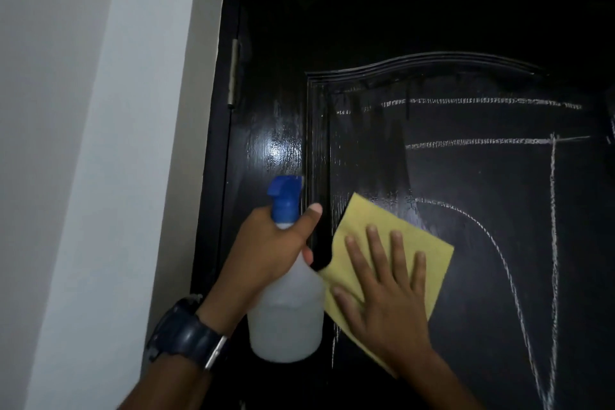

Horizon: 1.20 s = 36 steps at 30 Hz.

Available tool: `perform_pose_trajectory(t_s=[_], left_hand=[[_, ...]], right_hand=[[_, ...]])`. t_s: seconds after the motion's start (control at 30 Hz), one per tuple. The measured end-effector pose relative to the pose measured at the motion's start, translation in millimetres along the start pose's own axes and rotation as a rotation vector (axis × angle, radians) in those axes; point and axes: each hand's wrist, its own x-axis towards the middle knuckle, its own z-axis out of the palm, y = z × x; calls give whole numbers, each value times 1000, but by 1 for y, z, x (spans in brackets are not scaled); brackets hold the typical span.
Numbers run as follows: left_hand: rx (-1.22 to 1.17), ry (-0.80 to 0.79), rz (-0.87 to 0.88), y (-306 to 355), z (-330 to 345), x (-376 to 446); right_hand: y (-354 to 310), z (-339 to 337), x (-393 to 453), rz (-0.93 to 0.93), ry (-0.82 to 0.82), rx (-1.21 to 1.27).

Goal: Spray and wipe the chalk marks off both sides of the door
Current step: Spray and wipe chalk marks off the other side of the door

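Observation:
A black panelled door fills the view. White chalk marks run across its raised panel as horizontal lines, a curve and a vertical stroke on the right. The panel's left part looks wet and streaked. My left hand grips the neck of a translucent spray bottle with a blue trigger head, held upright close to the door's left stile. My right hand lies flat with spread fingers, pressing a yellow cloth against the panel, just left of the chalk curve.
A white wall and door frame edge stand on the left. A metal hinge sits on the door's left edge. A dark wristwatch is on my left wrist. The white ceiling strip runs above the door.

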Motion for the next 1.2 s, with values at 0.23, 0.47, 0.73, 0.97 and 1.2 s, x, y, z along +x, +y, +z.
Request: perform_pose_trajectory(t_s=[0.23, 0.47, 0.73, 0.97, 1.2], left_hand=[[2, 48, 89, 23, 7, 29], [-17, 71, 125, 7, 5, 20], [11, 68, 92, 4, 8, 27], [-76, -13, 105, 25, 19, 35], [-74, -25, 151, 78, 55, 67]], right_hand=[[14, -21, 166, 106, 56, 37], [-12, -10, 126, -129, 70, -10], [1, -38, 276, 101, 75, 74], [100, -28, 118, 115, 46, 0], [161, -53, 204, 298, 111, 86]])
